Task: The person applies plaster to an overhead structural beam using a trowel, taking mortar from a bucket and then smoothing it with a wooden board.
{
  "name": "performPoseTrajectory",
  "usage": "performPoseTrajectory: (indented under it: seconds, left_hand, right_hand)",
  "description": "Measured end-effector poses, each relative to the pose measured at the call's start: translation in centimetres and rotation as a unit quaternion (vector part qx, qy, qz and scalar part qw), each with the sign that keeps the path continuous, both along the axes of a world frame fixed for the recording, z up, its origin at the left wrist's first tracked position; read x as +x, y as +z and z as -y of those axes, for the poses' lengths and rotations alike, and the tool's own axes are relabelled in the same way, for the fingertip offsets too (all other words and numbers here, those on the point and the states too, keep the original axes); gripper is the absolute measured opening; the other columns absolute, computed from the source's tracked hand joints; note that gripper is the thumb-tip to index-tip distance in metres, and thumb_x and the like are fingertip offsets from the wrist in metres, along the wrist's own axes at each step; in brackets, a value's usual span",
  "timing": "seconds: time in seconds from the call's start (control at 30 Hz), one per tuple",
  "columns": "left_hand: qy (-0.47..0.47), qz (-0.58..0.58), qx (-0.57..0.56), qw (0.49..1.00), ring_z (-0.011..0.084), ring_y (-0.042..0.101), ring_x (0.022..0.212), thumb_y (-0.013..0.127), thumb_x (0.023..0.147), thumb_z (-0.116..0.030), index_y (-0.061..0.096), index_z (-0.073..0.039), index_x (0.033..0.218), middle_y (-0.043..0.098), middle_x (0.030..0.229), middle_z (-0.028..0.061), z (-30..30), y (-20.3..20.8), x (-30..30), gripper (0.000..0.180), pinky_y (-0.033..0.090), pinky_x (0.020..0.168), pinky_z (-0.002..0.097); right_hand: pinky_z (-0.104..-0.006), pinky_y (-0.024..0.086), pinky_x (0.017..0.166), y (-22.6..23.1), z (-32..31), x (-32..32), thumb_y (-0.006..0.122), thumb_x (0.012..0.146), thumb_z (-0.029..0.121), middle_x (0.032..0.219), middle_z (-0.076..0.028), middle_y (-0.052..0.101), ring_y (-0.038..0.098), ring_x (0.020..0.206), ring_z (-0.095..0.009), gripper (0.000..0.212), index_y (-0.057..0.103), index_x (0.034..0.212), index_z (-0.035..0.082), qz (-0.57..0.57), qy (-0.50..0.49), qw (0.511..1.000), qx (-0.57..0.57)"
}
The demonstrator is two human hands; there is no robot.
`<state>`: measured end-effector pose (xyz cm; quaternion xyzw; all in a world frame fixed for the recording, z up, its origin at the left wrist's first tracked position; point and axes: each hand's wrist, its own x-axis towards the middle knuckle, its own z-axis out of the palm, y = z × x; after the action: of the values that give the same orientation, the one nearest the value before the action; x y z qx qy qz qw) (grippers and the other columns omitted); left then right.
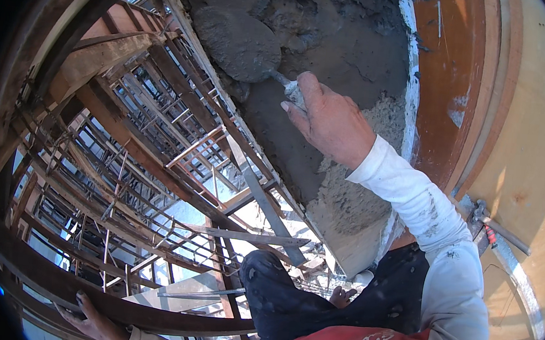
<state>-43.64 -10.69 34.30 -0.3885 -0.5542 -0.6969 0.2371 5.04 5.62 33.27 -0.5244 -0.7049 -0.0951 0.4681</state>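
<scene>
My right hand [333, 118] is closed round the mortar-caked handle of a trowel [235, 45]. The trowel's rounded blade, coated in grey, lies against wet mortar [337, 45] spread over a long strip of surface. Nearer to me, that strip has a paler, rougher, crumbly patch [356, 188]. At the lower left, my left hand [93, 324] grips a dark beam [159, 320], its fingers partly hidden behind it.
A thin board edge [255, 148] borders the mortar on the left. Beyond it, scaffolding of timber and poles [160, 113] drops to a bright lower level. On the right stand a brown painted board [449, 75], a tan panel [539, 130] and a red-banded metal tool [490, 235].
</scene>
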Motion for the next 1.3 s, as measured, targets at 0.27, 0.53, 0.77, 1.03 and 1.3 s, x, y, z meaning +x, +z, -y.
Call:
performPoseTrajectory:
  seconds: [0.27,0.53,0.77,1.03,1.3]
  left_hand:
    - [0.068,-0.023,-0.016,0.997,0.0308,0.061,0.119,0.071,0.095,-0.036,0.033,0.006,0.153,0.053,0.140,0.0276,-0.4,-0.8,-1.8,0.081,0.051,0.100,0.0394]
    - [-0.026,0.006,0.023,0.999,0.0308,0.059,0.123,0.072,0.094,-0.035,0.034,0.003,0.153,0.051,0.143,0.0261,0.2,-0.1,-0.8,0.080,0.050,0.103,0.0400]
    - [0.005,-0.016,0.009,1.000,0.0313,0.056,0.126,0.071,0.095,-0.035,0.036,0.001,0.153,0.050,0.145,0.0253,0.3,-0.3,-0.7,0.077,0.046,0.108,0.0411]
    - [-0.023,-0.009,0.024,0.999,0.0303,0.056,0.126,0.070,0.095,-0.037,0.036,0.001,0.153,0.050,0.145,0.0240,0.3,-0.3,0.3,0.077,0.046,0.106,0.0403]
    - [0.018,0.003,0.010,1.000,0.0295,0.060,0.120,0.071,0.094,-0.037,0.034,0.003,0.154,0.055,0.139,0.0251,-0.4,-0.6,-1.2,0.081,0.049,0.101,0.0397]
  right_hand:
    - [-0.0467,0.056,0.061,2.9,-1.6,0.0,0.064,0.100,0.025,0.086,-0.026,0.066,0.069,0.071,-0.043,0.034,0.043,0.111,0.002,-0.060,-0.048,0.989,0.127]
    - [-0.0472,0.058,0.060,0.6,0.3,-3.0,0.062,0.100,0.026,0.088,-0.029,0.066,0.070,0.070,-0.043,0.031,0.043,0.108,0.002,-0.074,0.016,0.996,0.039]
    - [-0.0464,0.057,0.059,3.6,-1.0,-0.9,0.061,0.100,0.026,0.078,-0.027,0.066,0.069,0.066,-0.042,0.032,0.042,0.107,0.001,-0.087,-0.023,0.985,0.147]
    - [-0.0487,0.055,0.060,-1.2,0.7,-0.8,0.062,0.099,0.024,0.078,-0.027,0.067,0.069,0.067,-0.043,0.032,0.043,0.109,0.000,-0.042,0.033,0.998,-0.027]
    - [-0.0486,0.057,0.068,-0.8,-0.8,2.5,0.064,0.097,0.024,0.090,-0.023,0.067,0.070,0.075,-0.042,0.030,0.045,0.109,0.004,-0.077,-0.082,0.990,0.080]
